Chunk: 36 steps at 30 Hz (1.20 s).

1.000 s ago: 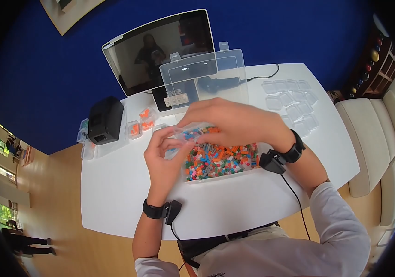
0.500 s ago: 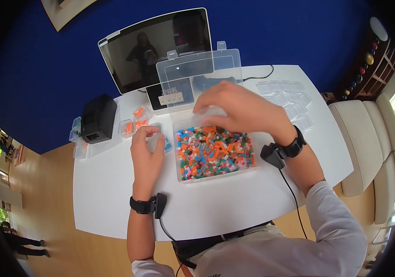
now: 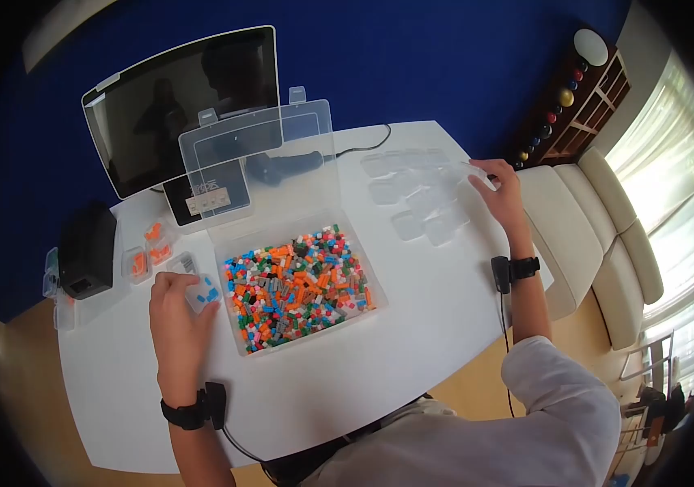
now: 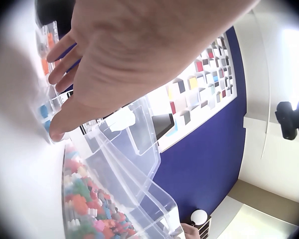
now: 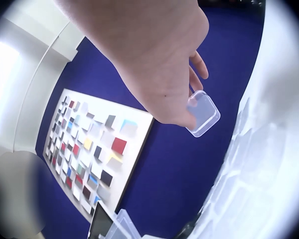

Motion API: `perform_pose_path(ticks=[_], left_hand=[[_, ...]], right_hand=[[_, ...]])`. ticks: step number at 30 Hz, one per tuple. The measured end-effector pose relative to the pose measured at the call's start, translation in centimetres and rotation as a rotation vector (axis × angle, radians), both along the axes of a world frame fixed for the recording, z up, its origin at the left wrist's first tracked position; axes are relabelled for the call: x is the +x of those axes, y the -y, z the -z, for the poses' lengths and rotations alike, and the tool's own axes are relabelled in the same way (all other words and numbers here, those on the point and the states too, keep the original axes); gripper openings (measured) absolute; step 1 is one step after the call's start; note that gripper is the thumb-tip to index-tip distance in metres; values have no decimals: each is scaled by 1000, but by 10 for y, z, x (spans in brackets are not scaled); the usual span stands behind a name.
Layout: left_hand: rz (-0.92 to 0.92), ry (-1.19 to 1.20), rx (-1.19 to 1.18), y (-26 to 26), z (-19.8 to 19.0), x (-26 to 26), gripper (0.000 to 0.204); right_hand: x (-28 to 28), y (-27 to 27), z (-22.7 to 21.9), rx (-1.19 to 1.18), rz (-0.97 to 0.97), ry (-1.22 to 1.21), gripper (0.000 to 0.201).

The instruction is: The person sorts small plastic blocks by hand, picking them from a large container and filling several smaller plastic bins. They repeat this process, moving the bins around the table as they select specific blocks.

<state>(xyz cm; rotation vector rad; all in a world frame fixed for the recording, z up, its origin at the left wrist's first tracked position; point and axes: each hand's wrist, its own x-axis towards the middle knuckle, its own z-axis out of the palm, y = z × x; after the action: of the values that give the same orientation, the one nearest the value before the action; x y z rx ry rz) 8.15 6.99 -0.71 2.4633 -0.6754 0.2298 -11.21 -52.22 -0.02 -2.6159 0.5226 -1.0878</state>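
My left hand point(image 3: 180, 316) is around a small clear box point(image 3: 202, 294) with blue bricks in it, left of the large bin. Its thumb lies on one side of that box and its fingers on the other. At the table's right side, my right hand point(image 3: 503, 195) pinches a shallow clear square lid point(image 5: 205, 114) by its edge, between thumb and fingers. Below it lie several similar clear pieces point(image 3: 387, 192). Small mixed-colour bricks point(image 3: 298, 284) fill the large clear bin point(image 3: 323, 329), whose hinged lid point(image 3: 258, 142) stands upright behind.
Two small boxes with orange bricks point(image 3: 135, 265) stand at the left, near a black device point(image 3: 87, 250). A monitor point(image 3: 185, 105) and a cable point(image 3: 375, 142) are at the back. A pale sofa point(image 3: 562, 223) stands past the table's right edge.
My right hand has moved from over the bin to the clear pieces at the right and now pinches one. My left hand has gone from the bin's edge to the box with blue bricks.
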Motion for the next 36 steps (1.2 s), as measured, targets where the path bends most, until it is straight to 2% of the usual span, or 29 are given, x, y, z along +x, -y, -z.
perform_pose_path(ticks=[1,3,6,8,9,11,18,21,23,24,25,26,27,28,29,30,33,36], left_hand=[[-14,-6,-4,0,0,2,49],[-28,-7,-8,1,-2,1,46],[-54,-86,53,6,-8,-3,44],[-32,-49,84,7,-6,-3,42],[-23,-52,95,6,-5,-2,42],[-17,-105,53,4,-6,1,41],[-81,-41,18,2,-10,3,33],[-153,-96,-121,9,-17,1,31],[-13,-90,-397,14,-13,0,43],[-15,-84,-393,18,-14,-2,43],[95,-140,-528,23,-15,-5,53],[209,-198,-662,29,-15,-9,63],[212,-196,-656,35,-14,-14,63],[280,-278,-710,41,-15,-21,71],[344,-360,-769,45,-14,-24,78],[361,-353,-704,45,-12,-26,84],[384,-294,-670,46,-10,-28,87],[336,-348,-755,46,-14,-28,89]], right_hand=[[-6,1,8,-66,63,21,35],[-12,6,15,-50,72,15,36],[-28,18,32,60,108,-57,36],[-33,26,36,-104,20,-187,43],[-35,28,41,-92,28,-191,43],[-35,22,43,131,-20,-200,48],[-25,-3,28,239,-74,-172,46],[-7,-16,23,243,-89,-35,42],[8,-53,6,258,-228,-3,35],[16,-79,-7,250,-309,-47,29],[25,-101,-14,245,-416,-90,28],[36,-119,-16,151,-561,-80,26],[47,-141,-18,121,-657,-85,26],[64,-186,-29,125,-895,-85,32],[71,-207,-35,106,-961,-137,38],[79,-228,-40,108,-1022,-141,39],[102,-276,-40,78,-1137,-158,40],[115,-295,-44,83,-1209,-232,41]])
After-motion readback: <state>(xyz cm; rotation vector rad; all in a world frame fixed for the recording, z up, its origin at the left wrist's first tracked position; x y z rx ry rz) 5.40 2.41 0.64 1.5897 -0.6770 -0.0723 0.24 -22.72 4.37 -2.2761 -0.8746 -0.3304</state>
